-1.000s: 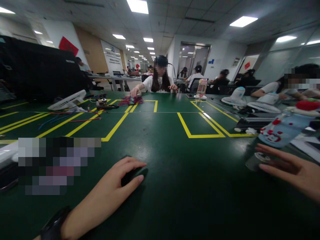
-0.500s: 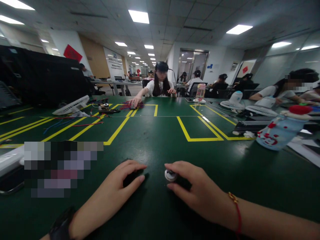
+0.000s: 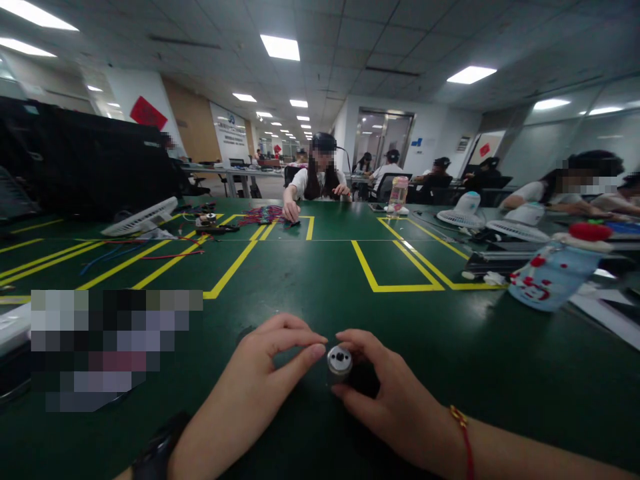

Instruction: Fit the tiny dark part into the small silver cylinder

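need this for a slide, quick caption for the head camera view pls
Right hand holds a small metal cylinder on a green table while the left hand reaches in beside it.

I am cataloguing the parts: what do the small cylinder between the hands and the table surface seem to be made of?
The small cylinder looks like bare metal: silvery grey, dull sheen, a dark hole in its end face. The table surface seems a green rubbery mat, slightly glossy, with yellow lines.
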`<state>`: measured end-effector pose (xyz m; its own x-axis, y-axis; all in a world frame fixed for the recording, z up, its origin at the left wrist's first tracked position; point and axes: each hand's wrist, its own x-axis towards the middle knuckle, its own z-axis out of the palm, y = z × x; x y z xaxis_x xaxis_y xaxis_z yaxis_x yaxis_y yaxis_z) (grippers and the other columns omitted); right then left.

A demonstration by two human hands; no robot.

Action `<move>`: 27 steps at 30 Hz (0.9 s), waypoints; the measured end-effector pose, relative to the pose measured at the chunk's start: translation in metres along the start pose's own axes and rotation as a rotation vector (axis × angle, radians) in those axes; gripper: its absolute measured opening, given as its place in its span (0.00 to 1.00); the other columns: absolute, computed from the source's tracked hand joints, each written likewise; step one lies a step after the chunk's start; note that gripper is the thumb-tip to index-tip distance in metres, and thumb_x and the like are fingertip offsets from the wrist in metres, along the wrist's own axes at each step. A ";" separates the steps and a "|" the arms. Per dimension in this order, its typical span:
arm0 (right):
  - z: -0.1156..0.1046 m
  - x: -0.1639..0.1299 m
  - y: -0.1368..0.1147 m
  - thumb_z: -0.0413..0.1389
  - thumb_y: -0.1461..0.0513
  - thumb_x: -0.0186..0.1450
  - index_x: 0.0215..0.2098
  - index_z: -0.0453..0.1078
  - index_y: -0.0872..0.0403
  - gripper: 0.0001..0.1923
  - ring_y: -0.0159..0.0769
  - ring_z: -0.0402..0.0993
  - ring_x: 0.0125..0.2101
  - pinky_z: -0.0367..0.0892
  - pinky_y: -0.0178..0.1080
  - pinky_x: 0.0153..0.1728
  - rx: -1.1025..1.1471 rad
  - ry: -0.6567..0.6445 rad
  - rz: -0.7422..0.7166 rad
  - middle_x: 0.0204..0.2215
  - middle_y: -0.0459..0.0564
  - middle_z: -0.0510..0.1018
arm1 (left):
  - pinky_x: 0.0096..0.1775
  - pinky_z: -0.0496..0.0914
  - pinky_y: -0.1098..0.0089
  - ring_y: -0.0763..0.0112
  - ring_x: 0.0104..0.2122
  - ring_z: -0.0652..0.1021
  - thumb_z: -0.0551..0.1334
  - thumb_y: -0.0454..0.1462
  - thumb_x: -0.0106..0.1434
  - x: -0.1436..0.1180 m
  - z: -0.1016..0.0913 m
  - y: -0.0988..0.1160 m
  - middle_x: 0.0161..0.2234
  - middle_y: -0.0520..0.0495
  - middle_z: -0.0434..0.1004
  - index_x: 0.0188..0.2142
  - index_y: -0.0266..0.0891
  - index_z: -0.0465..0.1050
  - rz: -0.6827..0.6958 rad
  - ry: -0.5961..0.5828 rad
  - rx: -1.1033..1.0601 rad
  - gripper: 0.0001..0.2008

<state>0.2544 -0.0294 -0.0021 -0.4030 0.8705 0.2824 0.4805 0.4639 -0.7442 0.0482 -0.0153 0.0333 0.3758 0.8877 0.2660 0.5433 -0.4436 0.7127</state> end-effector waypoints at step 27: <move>-0.140 -0.073 0.081 0.58 0.45 0.55 0.56 0.60 0.52 0.35 0.50 0.60 0.55 0.58 0.54 0.53 -0.926 0.499 -0.005 0.56 0.55 0.63 | 0.53 0.67 0.58 0.61 0.49 0.74 0.56 0.45 0.66 -0.030 -0.024 -0.063 0.49 0.50 0.72 0.45 0.51 0.74 -0.147 -0.054 0.141 0.12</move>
<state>0.4323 -0.0320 0.0017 -0.1409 0.7394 0.6583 0.9723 0.2285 -0.0486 -0.0147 -0.0109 -0.0037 0.3225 0.9379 0.1279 0.6936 -0.3261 0.6423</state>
